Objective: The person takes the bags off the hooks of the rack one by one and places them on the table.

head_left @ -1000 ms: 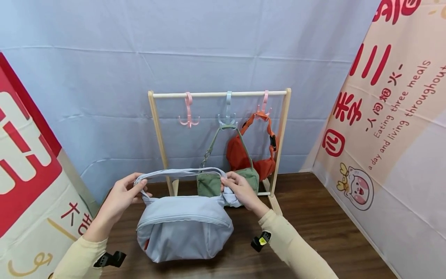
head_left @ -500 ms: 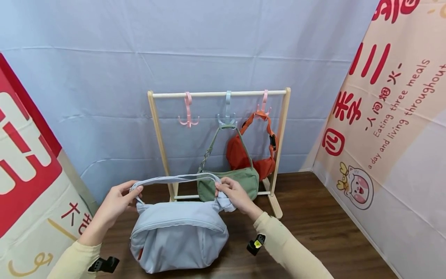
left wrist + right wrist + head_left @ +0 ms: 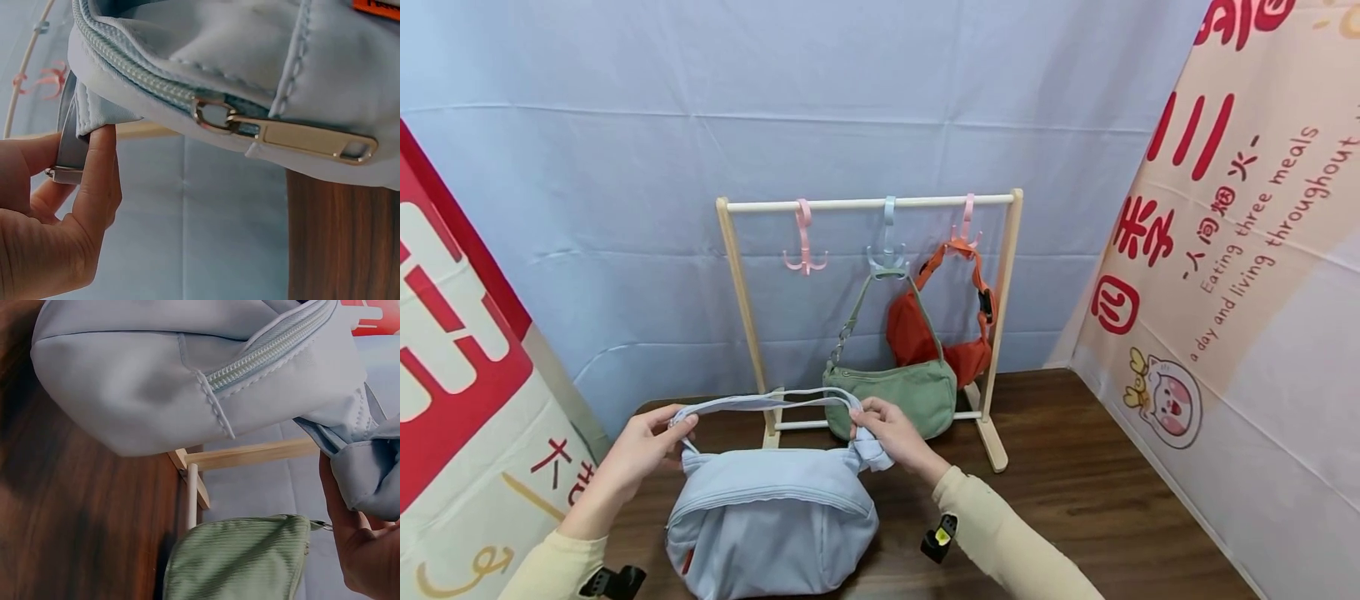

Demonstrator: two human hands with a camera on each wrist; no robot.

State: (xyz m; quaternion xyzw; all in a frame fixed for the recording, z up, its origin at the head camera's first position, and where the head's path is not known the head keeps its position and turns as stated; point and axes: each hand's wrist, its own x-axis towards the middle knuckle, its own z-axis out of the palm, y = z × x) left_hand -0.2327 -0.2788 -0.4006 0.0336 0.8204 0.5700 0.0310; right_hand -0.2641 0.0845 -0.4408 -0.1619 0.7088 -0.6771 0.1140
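Observation:
A pale blue shoulder bag (image 3: 771, 529) with a zipped front hangs from its strap (image 3: 760, 403) between both hands, low in the head view. My left hand (image 3: 643, 450) pinches the strap's left end; in the left wrist view a metal buckle (image 3: 65, 174) shows between thumb and fingers, near the bag's gold zipper pull (image 3: 306, 139). At the strap's knotted right end (image 3: 871, 450), my right hand (image 3: 895, 437) grips the fabric. Behind the right hand, a green bag (image 3: 891, 396) hangs by its strap from a blue hook (image 3: 890, 242).
A wooden rack (image 3: 733, 292) with a white rod stands on the dark wood table (image 3: 1075, 483). From its left end hangs a pink hook (image 3: 805, 242); an orange-red bag (image 3: 917, 329) hangs from another pink hook (image 3: 967, 223) at right. Printed cloth walls enclose the back and sides.
Both hands have moved down and to the left, toward the person, carrying the pale blue bag with them. More of the green bag now shows. Both hands keep their hold on the strap.

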